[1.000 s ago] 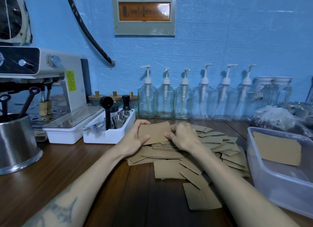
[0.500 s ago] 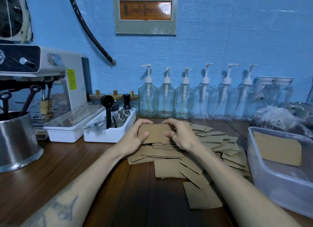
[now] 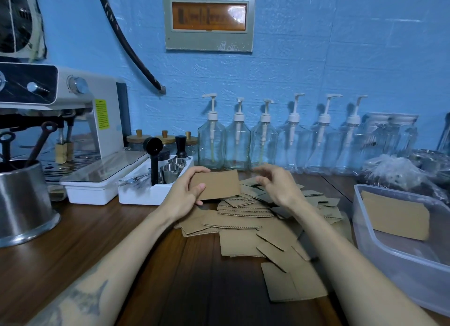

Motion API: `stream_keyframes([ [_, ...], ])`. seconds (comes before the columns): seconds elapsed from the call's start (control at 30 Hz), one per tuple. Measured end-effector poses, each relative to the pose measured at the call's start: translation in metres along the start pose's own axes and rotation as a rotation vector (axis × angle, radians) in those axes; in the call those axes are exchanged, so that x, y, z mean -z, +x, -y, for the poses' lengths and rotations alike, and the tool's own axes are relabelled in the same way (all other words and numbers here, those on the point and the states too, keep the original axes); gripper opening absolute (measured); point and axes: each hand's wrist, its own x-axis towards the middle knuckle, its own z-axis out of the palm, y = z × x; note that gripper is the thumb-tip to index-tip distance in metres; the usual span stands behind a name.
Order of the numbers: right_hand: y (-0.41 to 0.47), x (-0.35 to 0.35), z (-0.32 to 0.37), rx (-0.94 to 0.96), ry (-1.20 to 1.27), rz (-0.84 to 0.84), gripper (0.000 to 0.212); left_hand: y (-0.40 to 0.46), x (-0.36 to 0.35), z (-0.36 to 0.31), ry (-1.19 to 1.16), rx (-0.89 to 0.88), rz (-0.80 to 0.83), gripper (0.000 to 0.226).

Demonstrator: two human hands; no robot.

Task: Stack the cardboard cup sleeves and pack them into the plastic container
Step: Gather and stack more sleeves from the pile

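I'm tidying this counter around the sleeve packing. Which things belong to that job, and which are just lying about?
Job:
- flat brown cardboard sleeve held by left hand
- loose pile of brown cardboard sleeves
- clear plastic container
- right hand

Lying about:
- white espresso machine
- clear glass pump bottles
- steel pot
- white tool tray

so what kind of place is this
Most likely a café or coffee bar prep counter: an espresso machine at the left, a row of syrup pump bottles along the wall, and loose cardboard cup sleeves on the counter.

Dark wooden counter with loose cardboard sleeves, plastic container, espresso machine
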Motion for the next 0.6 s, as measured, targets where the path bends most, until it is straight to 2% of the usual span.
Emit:
stream_keyframes([
  [0.1,0.0,0.0,-0.007,-0.062,-0.148,0.039,0.027,0.0,0.001,0.002,0.04,0.006,-0.01,0.032],
  [0.23,-0.003,-0.005,-0.011,-0.115,-0.199,0.18,0.026,0.001,0.0,0.004,0.067,0.017,0.006,0.031],
  [0.37,-0.003,-0.012,-0.013,-0.138,-0.352,0.248,0.037,0.001,0.0,0.005,0.058,0.04,0.008,0.03],
  [0.5,-0.001,-0.01,-0.016,-0.163,-0.298,0.219,0.038,0.0,0.0,0.003,0.047,0.043,0.007,0.029],
  [0.6,0.002,-0.006,-0.014,-0.166,-0.159,0.168,0.052,0.0,0.0,0.001,0.039,0.05,0.01,0.029],
])
